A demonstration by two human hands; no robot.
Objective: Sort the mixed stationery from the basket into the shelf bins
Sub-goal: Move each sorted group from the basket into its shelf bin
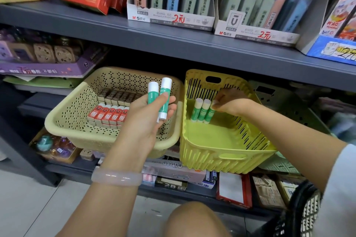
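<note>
Two glue sticks (162,100) lying gripped in left hand (146,119). Right hand (229,103) pinching third of three sticks (209,114) standing in yellow basket (221,152).

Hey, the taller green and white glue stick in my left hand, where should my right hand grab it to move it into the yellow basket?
Pinch the white cap end of the taller green and white glue stick, coming from above. That end sticks up clear of the left hand, whose thumb and fingers cover the green middle. The shorter glue stick lies close on its left, so close the right hand front to back.
</note>
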